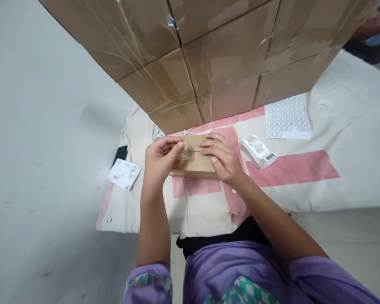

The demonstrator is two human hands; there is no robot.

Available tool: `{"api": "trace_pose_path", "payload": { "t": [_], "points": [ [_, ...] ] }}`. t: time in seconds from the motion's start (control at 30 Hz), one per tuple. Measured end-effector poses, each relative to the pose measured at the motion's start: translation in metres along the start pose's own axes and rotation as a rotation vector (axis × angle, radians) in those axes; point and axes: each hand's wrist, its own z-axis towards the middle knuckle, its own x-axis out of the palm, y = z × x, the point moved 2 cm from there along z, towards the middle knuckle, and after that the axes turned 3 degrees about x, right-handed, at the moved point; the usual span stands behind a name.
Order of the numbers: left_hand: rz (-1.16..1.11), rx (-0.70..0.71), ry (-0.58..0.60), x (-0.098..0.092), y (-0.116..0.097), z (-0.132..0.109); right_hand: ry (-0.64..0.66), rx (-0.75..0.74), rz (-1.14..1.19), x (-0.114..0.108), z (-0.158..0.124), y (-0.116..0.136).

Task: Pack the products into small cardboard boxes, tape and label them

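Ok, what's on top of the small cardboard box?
The right hand lies flat on the box; the left hand pinches clear tape at its seam. The hands cover much of its top.

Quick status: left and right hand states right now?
Left hand: closed, pinching a piece of clear tape at the small cardboard box.
Right hand: open, fingers pressing flat on the box.

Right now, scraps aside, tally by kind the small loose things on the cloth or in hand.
small cardboard box: 1
tape dispenser: 1
sticker sheets: 2
black flat object: 1
tape piece in left hand: 1
Total: 6
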Motion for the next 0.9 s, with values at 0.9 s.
{"api": "trace_pose_path", "payload": {
  "t": [0.9],
  "points": [
    [0.017,-0.208,0.334,-0.002,0.015,0.020,-0.027,0.060,-0.013,0.004,-0.002,-0.010]
  ]
}}
